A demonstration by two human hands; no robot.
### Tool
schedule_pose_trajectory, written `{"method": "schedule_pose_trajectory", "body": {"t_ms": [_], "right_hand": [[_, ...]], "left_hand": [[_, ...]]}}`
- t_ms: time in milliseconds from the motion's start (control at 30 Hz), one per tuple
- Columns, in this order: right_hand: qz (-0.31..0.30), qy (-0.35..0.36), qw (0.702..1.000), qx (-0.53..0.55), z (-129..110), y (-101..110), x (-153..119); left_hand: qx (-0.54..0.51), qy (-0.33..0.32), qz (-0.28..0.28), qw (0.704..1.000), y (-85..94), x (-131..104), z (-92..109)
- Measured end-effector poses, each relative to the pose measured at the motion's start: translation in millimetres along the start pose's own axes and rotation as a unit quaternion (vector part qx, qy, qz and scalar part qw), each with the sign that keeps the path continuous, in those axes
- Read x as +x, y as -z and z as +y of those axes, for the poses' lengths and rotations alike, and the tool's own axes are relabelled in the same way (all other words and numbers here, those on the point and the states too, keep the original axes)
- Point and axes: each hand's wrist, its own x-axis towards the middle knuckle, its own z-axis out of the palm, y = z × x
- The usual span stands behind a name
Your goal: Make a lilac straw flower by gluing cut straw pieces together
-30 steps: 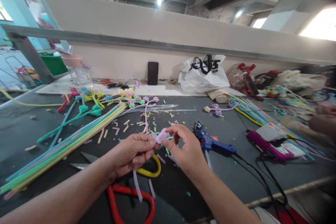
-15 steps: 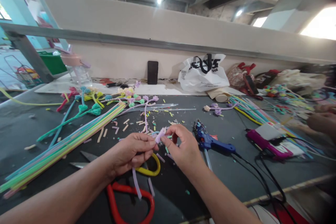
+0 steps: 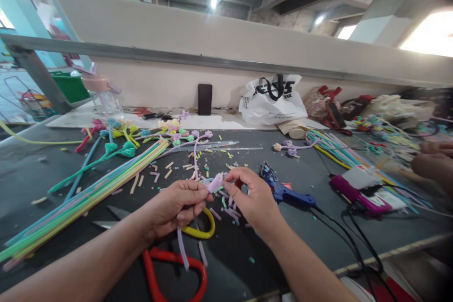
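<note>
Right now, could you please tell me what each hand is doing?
Left hand: closed, pinching the lilac piece.
Right hand: fingers curled at its frayed end; grip unclear.

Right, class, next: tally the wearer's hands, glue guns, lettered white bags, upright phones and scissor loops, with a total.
Wearer's hands: 2 (left hand, right hand)
Glue gun: 1
Lettered bag: 1
Upright phone: 1
Scissor loops: 2 (red loop, yellow loop)
Total: 7
</note>
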Motion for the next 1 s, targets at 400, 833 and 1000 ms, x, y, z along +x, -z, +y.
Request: {"method": "schedule_pose_trajectory", "body": {"t_ms": [400, 833, 1000], "right_hand": [[-0.043, -0.038, 0.998, 0.0, 7.3, 15.1, 2.8], [-0.102, -0.016, 0.978, -0.183, 26.1, 23.8, -0.6], [-0.062, -0.105, 0.956, -0.266, 48.5, 73.2, 3.5]], "left_hand": [[-0.018, -0.038, 0.02, 0.999, 0.2, -0.5, 2.2], [-0.018, -0.077, 0.041, 0.996, 4.5, 0.2, 4.1], [-0.032, -0.103, 0.034, 0.994, 10.8, 2.2, 4.5]]}}
